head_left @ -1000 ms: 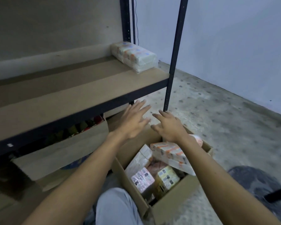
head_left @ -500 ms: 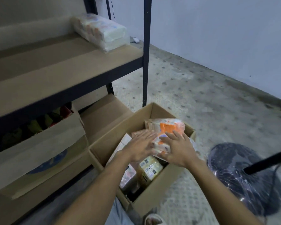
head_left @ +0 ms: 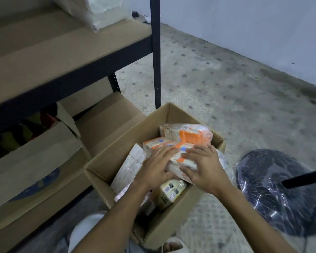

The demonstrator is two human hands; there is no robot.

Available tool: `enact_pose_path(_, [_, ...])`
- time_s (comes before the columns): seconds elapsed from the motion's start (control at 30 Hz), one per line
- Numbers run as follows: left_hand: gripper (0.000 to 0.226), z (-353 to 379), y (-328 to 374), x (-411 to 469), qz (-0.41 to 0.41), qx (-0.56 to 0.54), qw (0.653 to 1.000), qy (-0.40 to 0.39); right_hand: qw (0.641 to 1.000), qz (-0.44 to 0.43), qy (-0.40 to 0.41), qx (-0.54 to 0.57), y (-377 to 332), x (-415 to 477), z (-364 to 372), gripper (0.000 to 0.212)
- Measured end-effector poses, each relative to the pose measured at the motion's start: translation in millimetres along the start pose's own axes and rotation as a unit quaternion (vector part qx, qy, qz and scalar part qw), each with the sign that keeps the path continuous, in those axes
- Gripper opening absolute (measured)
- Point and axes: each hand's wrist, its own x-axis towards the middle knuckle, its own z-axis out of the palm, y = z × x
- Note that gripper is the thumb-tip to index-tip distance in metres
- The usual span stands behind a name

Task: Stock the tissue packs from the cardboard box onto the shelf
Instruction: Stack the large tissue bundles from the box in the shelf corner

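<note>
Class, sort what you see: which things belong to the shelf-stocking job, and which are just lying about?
Job: cardboard box; orange tissue pack, held by left hand and right hand; shelf; pack already on shelf.
Lying about: plastic-wrapped black stand base; second box under the shelf.

Shelf bearing tissue pack, cardboard box on floor

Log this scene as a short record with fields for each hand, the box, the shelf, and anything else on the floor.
Left hand: holds orange-and-white tissue pack, fingers across its top
Right hand: holds the same pack from the other side
Cardboard box: open on the floor, more packs inside
Shelf: one wrapped pack near its right end
Floor: dark plastic-wrapped round object right of the box
</note>
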Motion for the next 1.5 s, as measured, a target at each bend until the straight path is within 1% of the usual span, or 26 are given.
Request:
enact_pose_path(0.07, [0.079,0,2,-2,-0.007,-0.027,0.999,0.019,1.0,-0.005,0.014,0.025,-1,3,-1,0.042])
enact_pose_path(0.13, [0.072,-3,4,-2,-0.013,-0.048,0.998,0.029,0.999,-0.01,0.028,0.041,-4,5,-3,0.036])
enact_pose_path(0.3, [0.07,-16,13,-2,-0.007,-0.06,0.996,0.063,0.995,0.004,0.061,0.081,-14,6,-20,0.024])
enact_pose_path(0.47, [0.067,-36,28,-7,0.016,-0.039,0.996,0.077,0.988,0.043,0.071,0.13,-31,0,-45,0.028])
enact_pose_path(0.53, [0.065,-47,34,-12,0.028,-0.032,0.995,0.089,0.987,0.039,0.08,0.137,-40,-2,-56,0.028])
enact_pose_path(0.67, [0.061,-72,53,-23,0.062,-0.008,0.991,0.118,0.985,0.002,0.11,0.136,-60,-6,-80,0.025])
enact_pose_path(0.8, [0.059,-101,72,-30,0.101,0.0,0.981,0.165,0.982,-0.032,0.144,0.116,-79,-13,-108,0.032])
enact_pose_path(0.87, [0.059,-116,84,-33,0.124,0.008,0.974,0.188,0.98,-0.043,0.157,0.117,-90,-17,-127,0.031])
enact_pose_path(1.03, [0.056,-160,116,-41,0.187,0.047,0.953,0.233,0.967,-0.081,0.215,0.108,-123,-26,-177,0.022])
enact_pose_path(1.13, [0.056,-194,134,-48,0.215,0.083,0.939,0.254,0.961,-0.101,0.23,0.119,-142,-28,-206,0.025])
enact_pose_path(1.23, [0.06,-233,150,-53,0.241,0.126,0.918,0.288,0.949,-0.135,0.254,0.13,-164,-24,-231,0.026])
enact_pose_path(1.37, [0.064,-284,159,-65,0.244,0.168,0.904,0.307,0.929,-0.179,0.292,0.144,-198,-6,-244,0.025])
enact_pose_path(1.5, [0.063,-330,140,-80,0.221,0.235,0.892,0.317,0.901,-0.211,0.329,0.186,-232,25,-230,0.024])
